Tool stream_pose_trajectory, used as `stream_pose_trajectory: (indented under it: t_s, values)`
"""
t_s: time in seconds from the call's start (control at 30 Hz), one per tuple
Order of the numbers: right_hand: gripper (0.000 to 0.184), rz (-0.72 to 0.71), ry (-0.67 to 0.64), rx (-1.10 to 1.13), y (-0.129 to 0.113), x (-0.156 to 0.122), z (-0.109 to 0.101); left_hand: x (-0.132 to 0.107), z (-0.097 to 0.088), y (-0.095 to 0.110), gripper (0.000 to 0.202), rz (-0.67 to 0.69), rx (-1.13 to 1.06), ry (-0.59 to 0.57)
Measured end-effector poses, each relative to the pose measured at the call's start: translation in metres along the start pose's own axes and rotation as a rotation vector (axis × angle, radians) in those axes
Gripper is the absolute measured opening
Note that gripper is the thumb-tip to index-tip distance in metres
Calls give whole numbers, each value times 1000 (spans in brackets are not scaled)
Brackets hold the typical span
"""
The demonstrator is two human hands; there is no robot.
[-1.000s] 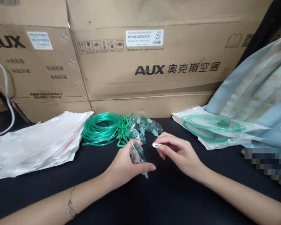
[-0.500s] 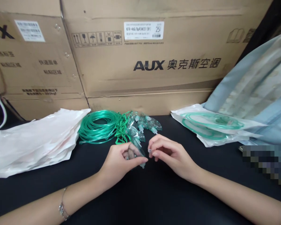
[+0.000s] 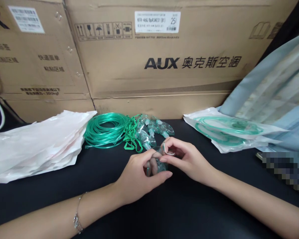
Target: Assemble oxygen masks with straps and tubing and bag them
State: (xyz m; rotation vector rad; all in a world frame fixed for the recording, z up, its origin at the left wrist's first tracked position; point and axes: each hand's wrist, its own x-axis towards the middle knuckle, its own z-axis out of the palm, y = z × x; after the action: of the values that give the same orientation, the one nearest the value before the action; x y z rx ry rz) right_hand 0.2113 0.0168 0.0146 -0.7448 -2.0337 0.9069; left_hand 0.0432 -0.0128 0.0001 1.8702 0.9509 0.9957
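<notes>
Close above the black table, my left hand (image 3: 142, 174) curls around a clear green-tinted oxygen mask (image 3: 161, 168), thumb stretched along its near side. My right hand (image 3: 183, 156) pinches the mask's upper right edge between thumb and fingers. A thin silvery curved strip (image 3: 169, 152), like a nose clip, shows at those fingertips. Part of the mask is hidden behind both hands. Just beyond them lie several more clear masks (image 3: 146, 132) with pale connectors, beside a bunch of green elastic straps (image 3: 132, 132).
Coiled green tubing (image 3: 106, 131) lies left of the straps. A stack of white pouches (image 3: 37, 146) covers the far left. On the right are packed pouches (image 3: 229, 129) with green tubing inside, and a blurred-out object (image 3: 286, 169). Large cardboard boxes (image 3: 164, 83) stand behind; light-blue cloth (image 3: 269, 89) hangs right.
My left hand has moved right and turned the mask up towards my right hand. My right fingers, earlier apart from it around a small clear piece, now grip the mask's edge.
</notes>
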Motion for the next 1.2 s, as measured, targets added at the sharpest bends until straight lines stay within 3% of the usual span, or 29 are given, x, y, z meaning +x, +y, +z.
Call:
stream_pose_trajectory:
  t_s: [0.13,0.33,0.47,0.63,0.73,0.83,0.97,1.2]
  values:
    - [21,84,-59,106,4,-2,-2,-2,-2,-1,10,21,-77,-73]
    - [32,24,-140,-121,-3,-3,-4,7,-1,-11,14,-128,-273,8]
    - [32,-11,-269,-167,-7,0,-7,8,0,-12,17,-148,-266,8]
    - [36,119,-408,-216,-14,4,-18,7,2,-10,17,-122,-221,-7]
    - [37,199,-400,-148,-16,4,-20,5,2,-9,15,-91,-224,-13]
    - [32,230,-310,-13,-12,4,-17,4,2,-8,14,-77,-232,10]
    - [28,167,-220,73,-6,3,-18,2,2,-6,16,-49,-152,-27]
    - [28,1,-399,-167,-17,1,-25,5,3,-5,15,-85,-115,28]
